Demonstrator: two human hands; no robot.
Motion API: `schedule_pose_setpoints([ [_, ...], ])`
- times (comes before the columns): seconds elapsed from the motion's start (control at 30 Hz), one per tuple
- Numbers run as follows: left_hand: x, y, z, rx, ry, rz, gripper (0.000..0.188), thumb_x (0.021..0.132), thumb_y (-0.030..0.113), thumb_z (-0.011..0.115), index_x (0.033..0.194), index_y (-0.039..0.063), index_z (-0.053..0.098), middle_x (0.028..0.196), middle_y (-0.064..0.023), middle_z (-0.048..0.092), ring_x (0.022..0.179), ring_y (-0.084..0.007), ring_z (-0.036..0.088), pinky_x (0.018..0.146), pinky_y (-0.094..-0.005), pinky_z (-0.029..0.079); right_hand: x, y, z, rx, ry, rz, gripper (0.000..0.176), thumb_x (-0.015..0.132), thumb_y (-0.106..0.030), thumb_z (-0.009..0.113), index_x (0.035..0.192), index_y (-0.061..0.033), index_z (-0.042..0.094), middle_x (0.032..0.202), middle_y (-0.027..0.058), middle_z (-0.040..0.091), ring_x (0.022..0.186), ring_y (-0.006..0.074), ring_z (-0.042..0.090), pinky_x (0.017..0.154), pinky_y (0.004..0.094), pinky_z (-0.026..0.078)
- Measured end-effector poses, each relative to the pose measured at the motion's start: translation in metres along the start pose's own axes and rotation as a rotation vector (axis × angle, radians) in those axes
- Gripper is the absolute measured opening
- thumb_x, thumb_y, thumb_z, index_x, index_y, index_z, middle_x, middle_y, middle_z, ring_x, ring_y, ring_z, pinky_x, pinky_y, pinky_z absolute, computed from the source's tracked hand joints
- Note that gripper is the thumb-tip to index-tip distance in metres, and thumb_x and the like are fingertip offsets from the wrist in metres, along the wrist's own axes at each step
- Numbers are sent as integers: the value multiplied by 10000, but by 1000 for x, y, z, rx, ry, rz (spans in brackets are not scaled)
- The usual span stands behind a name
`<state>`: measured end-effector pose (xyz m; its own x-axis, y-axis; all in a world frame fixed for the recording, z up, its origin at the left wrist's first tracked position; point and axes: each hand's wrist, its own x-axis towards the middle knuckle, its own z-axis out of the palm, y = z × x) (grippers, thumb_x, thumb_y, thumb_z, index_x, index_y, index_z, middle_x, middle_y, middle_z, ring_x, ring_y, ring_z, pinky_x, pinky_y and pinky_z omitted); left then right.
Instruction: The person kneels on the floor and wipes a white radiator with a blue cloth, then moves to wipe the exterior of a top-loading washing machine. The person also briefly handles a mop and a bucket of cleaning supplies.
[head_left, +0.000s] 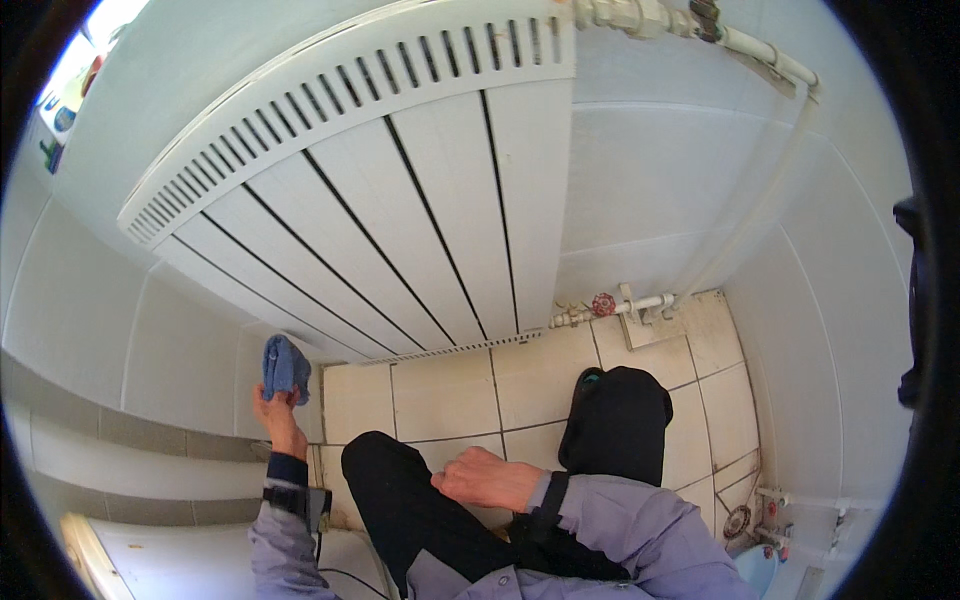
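My left hand (280, 414) is raised at the left, its fingers closed on a folded blue cloth (285, 367). The cloth is close to the white wall tiles (191, 337) beside the radiator; I cannot tell whether it touches them. Over my left knee and the gap between my legs, my right hand (487, 478) is curled with its fingers folded in, and nothing shows in it. Before me a large white panel radiator (420, 202) fills the upper middle, with dark slots along its top and dark grooves down its front.
A pipe with a red valve wheel (603, 304) runs low from the radiator's right. White pipes (765, 49) cross the upper right. Beige floor tiles (446, 386) lie below. A floor drain (737, 521) and small taps (772, 495) are at the lower right. A white fixture (172, 555) stands lower left.
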<state>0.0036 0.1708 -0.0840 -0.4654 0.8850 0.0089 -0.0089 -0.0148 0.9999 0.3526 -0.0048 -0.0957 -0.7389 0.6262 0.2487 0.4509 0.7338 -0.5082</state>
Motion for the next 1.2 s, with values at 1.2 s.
schedule_pose_setpoints([
  [1.2,-59,-37,151,-149,-332,-118,337,952,-33,494,1287,-7,525,1222,-175,633,1094,-290,656,829,-447,641,-11,0,-21,-33,-56,60,113,889,-98,598,961,-12,616,793,116,639,832,329,696,707,413,537],
])
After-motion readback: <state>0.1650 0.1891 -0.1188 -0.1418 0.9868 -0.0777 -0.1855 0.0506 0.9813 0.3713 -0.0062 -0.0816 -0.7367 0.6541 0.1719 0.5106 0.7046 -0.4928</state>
